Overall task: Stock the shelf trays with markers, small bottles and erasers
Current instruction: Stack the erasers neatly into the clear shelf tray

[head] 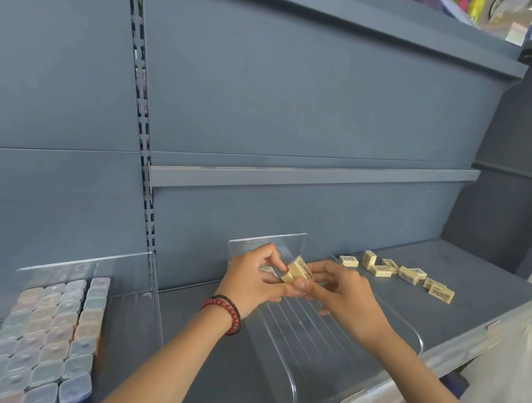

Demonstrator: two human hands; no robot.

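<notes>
Cream rectangular erasers pinched as a small tilted stack between left hand and right hand, above the clear acrylic tray.
Risk: fingertip-only grip, so one could slip and land skewed in the tray or bounce onto the grey shelf. Stack count unclear, fingers cover it. Print unreadable. Clear tray walls hard to trace.

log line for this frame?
left hand, right hand: pinch held erasers | over clear tray | loose erasers: on shelf, right
</notes>
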